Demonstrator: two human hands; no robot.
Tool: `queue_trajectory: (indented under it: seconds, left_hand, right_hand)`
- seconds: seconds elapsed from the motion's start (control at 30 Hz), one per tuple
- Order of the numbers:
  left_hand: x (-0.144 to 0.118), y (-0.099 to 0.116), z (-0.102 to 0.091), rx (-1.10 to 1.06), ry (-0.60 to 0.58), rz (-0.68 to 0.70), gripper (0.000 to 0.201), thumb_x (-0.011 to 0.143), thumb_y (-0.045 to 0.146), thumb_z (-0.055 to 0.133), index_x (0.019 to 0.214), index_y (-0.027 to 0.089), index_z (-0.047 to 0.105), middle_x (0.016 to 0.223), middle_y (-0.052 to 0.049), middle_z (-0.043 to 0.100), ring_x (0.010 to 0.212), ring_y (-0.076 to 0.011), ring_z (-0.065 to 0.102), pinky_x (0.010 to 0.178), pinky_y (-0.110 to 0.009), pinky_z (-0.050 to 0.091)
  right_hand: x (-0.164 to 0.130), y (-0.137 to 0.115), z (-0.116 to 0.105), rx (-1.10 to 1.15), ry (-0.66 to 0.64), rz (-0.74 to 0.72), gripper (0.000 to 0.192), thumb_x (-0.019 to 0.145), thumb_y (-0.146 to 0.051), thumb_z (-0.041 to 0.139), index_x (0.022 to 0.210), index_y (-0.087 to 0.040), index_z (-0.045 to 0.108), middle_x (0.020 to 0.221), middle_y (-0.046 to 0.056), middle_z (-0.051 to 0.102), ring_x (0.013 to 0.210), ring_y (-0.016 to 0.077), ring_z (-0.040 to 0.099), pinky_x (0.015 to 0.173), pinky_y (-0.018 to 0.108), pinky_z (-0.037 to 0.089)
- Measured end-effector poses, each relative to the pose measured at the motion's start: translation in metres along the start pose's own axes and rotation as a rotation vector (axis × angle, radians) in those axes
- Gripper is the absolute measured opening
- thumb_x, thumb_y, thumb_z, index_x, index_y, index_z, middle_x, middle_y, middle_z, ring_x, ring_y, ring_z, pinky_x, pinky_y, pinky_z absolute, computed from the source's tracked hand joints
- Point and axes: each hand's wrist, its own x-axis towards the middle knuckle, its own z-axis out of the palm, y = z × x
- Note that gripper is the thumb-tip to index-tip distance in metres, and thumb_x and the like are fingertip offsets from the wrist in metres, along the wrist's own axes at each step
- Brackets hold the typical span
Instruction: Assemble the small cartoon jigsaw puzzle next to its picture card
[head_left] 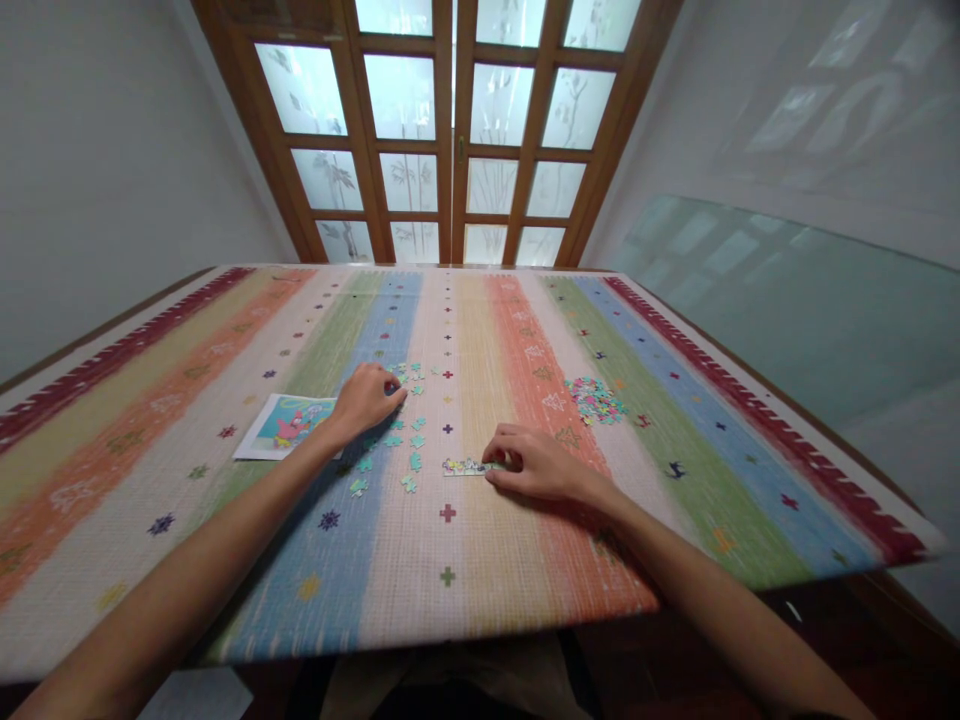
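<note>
My left hand (pixel 369 402) is over the scattered teal jigsaw pieces (pixel 416 441), thumb and fingers curled together at their upper left edge. Whatever lies between those fingertips is too small to make out. Nearer the middle, a short joined strip of jigsaw pieces (pixel 463 467) lies flat. The thumb and forefinger of my right hand (pixel 529 462) close on its right end, hiding that part. Partly behind my left wrist lies a picture sheet (pixel 289 425) with a pink cartoon starfish on a teal ground.
A heap of mixed coloured jigsaw pieces (pixel 595 400) lies to the right, beyond my right hand. A striped, patterned cloth (pixel 450 545) covers the table. Wooden doors with glass panes (pixel 452 150) stand behind, and a glass panel (pixel 795 300) leans at the right wall.
</note>
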Motion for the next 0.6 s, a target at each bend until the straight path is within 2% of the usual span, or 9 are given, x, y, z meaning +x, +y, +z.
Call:
queue_trajectory:
  seconds: [0.17,0.37,0.5,0.6]
  left_hand:
    - [0.003,-0.002,-0.001,-0.062,-0.012,-0.019,0.021,0.079,0.036,0.064,0.076,0.018,0.076,0.084,-0.010,0.069,0.089,-0.0288,0.061,0.086,-0.040,0.047]
    - [0.004,-0.007,-0.007,-0.215,-0.039,-0.069,0.016,0.073,0.035,0.072,0.071,0.019,0.072,0.077,-0.006,0.068,0.080,-0.0244,0.061,0.081,-0.037,0.046]
    - [0.002,-0.007,-0.011,-0.381,-0.098,-0.076,0.018,0.078,0.037,0.069,0.078,0.019,0.072,0.072,-0.004,0.067,0.072,-0.0197,0.061,0.072,-0.032,0.046]
    - [-0.004,-0.001,-0.014,-0.508,-0.146,-0.060,0.025,0.082,0.038,0.066,0.095,0.018,0.072,0.074,-0.003,0.067,0.069,-0.0167,0.060,0.066,-0.028,0.046]
  right_hand:
    - [0.000,0.000,0.000,-0.013,-0.001,0.010,0.007,0.083,-0.017,0.069,0.090,-0.018,0.073,0.084,0.004,0.065,0.070,0.0154,0.056,0.067,0.030,0.043]
    - [0.000,-0.001,-0.001,-0.014,-0.017,0.026,0.007,0.084,-0.018,0.070,0.090,-0.019,0.072,0.085,0.005,0.065,0.072,0.0158,0.057,0.069,0.031,0.044]
    - [-0.001,-0.001,-0.002,-0.011,-0.015,0.024,0.007,0.084,-0.017,0.069,0.090,-0.018,0.072,0.085,0.005,0.065,0.073,0.0160,0.057,0.069,0.031,0.044]
    - [-0.001,-0.001,-0.002,0.005,-0.011,0.018,0.006,0.084,-0.017,0.068,0.090,-0.018,0.071,0.085,0.004,0.064,0.073,0.0158,0.057,0.069,0.031,0.044]
